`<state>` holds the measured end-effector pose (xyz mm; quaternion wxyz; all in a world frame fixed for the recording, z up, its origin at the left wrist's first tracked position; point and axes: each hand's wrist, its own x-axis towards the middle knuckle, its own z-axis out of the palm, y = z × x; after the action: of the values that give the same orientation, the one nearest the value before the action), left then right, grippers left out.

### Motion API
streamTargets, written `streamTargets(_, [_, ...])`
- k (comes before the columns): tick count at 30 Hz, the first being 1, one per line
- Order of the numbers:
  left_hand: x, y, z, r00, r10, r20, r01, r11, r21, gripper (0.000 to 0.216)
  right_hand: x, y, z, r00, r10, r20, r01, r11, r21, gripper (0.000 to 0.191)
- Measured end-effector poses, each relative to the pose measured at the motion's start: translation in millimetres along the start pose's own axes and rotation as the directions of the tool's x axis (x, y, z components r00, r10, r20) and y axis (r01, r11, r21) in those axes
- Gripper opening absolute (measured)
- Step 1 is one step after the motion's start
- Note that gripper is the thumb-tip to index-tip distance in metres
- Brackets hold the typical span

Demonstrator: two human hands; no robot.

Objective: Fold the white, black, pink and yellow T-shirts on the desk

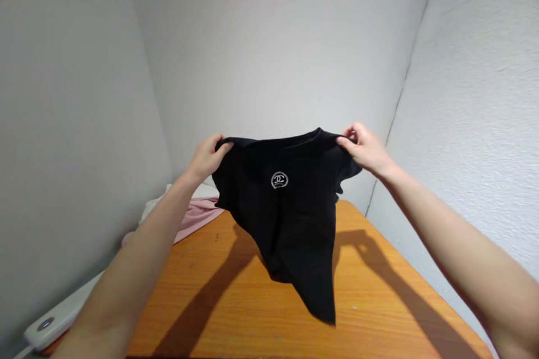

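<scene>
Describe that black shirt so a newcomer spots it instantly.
Above the wooden table, the left hand and right hand hold up the black shirt. Black fabric with a round, pale emblem distinguishes it from the pink cloth and white cloth.

With your left hand (pixel 208 157) and right hand (pixel 365 149), you stretch a black shirt (pixel 290 213) above the table (pixel 252 320); pink cloth (pixel 196 219) lies toward its far left corner.

We are in a plain room, perhaps a home. We see pale walls (pixel 269 39) around a wooden desk (pixel 370 314), cloth (pixel 197 216) piled at its far left corner, a corded white strip (pixel 63 317) along its left edge.
</scene>
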<state>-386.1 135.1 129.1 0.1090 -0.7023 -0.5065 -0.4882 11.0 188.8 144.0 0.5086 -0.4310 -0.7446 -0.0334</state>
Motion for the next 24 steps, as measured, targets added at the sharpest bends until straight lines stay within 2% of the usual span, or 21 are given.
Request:
streamTargets(2, [3.8,17.4,-13.3,0.997,0.073,-0.038,-0.071,0.996,0.044,0.03,-2.1,-11.2,-16.4,0.99,-0.103,-0.093,0.093,0.989,-0.112,0.014])
streamTargets(5, [-3.6,41.3,-32.7,0.984,0.155,-0.091,-0.148,0.986,0.076,0.04,-19.7,-24.5,-41.2,0.959,-0.238,-0.154,0.19,0.943,-0.274,0.015])
streamTargets(8, [-6.0,66.4,-53.5,0.947,0.256,-0.196,-0.219,0.957,0.19,0.042,-30.9,-38.4,-67.8,0.901,-0.364,-0.238,0.247,0.879,-0.409,0.022])
streamTargets(10, [-0.3,85.5,-68.4,0.881,0.358,-0.307,-0.255,0.91,0.328,0.039,-30.6,-51.3,-84.8,0.838,-0.405,-0.365,0.222,0.865,-0.45,0.025])
streamTargets(12, [5.2,104.9,-83.5,0.79,0.441,-0.425,-0.246,0.864,0.439,0.036,-29.1,-65.1,-98.7,0.764,-0.422,-0.488,0.182,0.867,-0.464,0.03])
streamTargets(14, [2.7,120.5,-95.8,0.736,0.466,-0.491,-0.211,0.847,0.487,0.036,-32.7,-74.5,-106.4,0.714,-0.442,-0.543,0.165,0.86,-0.483,0.034])
streamTargets(16, [-9.5,127.0,-102.0,0.748,0.445,-0.492,-0.185,0.852,0.49,0.04,-43.8,-75.2,-105.2,0.714,-0.46,-0.528,0.17,0.845,-0.507,0.033])
streamTargets(19, [-33.8,114.7,-96.3,0.788,0.439,-0.432,-0.182,0.836,0.517,0.042,-66.5,-60.2,-86.0,0.768,-0.477,-0.427,0.225,0.826,-0.517,0.028])
streamTargets(22, [-42.2,78.8,-66.8,0.859,0.39,-0.33,-0.14,0.801,0.582,0.041,-73.7,-32.7,-47.6,0.857,-0.456,-0.241,0.299,0.82,-0.488,0.032])
streamTargets(24, [-34.5,47.7,-31.8,0.939,0.262,-0.222,-0.077,0.791,0.608,0.042,-64.0,-9.6,-12.8,0.928,-0.362,-0.092,0.272,0.824,-0.498,0.034])
